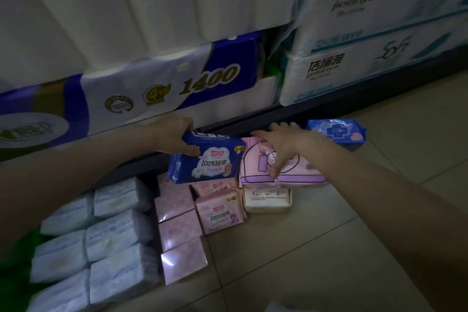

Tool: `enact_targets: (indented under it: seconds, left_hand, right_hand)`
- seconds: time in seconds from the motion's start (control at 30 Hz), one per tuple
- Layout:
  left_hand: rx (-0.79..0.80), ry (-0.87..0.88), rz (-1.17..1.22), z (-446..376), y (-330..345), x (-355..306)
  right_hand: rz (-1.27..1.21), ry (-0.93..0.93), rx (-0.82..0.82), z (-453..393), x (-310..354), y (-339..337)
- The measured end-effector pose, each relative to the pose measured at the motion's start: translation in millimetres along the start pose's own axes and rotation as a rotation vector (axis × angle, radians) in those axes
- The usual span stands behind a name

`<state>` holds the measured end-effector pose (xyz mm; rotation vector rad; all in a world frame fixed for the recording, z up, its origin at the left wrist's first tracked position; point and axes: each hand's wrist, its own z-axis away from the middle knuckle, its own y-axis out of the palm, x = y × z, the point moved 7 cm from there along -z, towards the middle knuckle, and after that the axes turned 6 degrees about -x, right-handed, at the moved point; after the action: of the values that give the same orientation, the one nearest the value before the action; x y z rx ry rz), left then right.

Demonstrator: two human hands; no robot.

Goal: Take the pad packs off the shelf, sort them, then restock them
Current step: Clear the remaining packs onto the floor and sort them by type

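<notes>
Dim tiled floor [329,248] by tissue-stacked shelf [253,119], left hand [174,135] gripping blue pad pack [205,162], right hand [281,144] fingers spread, thumb pinching pink pack [301,172], cream box [267,201] half hidden underneath, left-side packs blurry

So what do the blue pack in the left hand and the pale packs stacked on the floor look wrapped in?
Blue pack: thin glossy plastic film, judging by its crinkled, sheen-catching edges under the left hand. Pale packs: likely clear or translucent soft film over white contents; faint highlights show, but blur leaves it open. Floor: smooth tile with visible grout lines.
</notes>
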<state>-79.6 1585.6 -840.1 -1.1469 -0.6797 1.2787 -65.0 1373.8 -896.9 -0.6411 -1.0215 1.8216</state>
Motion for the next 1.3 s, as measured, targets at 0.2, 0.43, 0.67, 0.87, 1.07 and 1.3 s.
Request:
enact_targets:
  seconds: [0.2,0.43,0.67,0.87,1.07,1.3]
  left_hand:
    - [0.022,0.004,-0.016,-0.7,-1.2,-5.2]
    - [0.020,-0.060,0.018,10.0,4.6,-1.1]
    - [0.030,-0.104,0.079,18.8,18.9,3.2]
    - [0.104,-0.126,0.128,23.3,35.0,11.2]
    - [0.069,-0.080,0.085,15.1,18.6,19.8]
    - [0.115,-0.024,0.386,1.6,-6.4,-0.1]
  right_hand:
    - [-0.269,0.128,0.002,3.0,-13.1,6.6]
    - [-0.407,0.167,0.087,-5.0,-7.4,20.0]
    - [-0.291,0.127,0.036,-8.5,15.3,15.1]
    - [-0.439,0.160,0.095,-9.8,21.8,33.2]
    - [-0.662,0.181,0.163,1.6,28.7,32.2]
    - [-0.530,0.149,0.103,37.6,-3.8,-40.3]
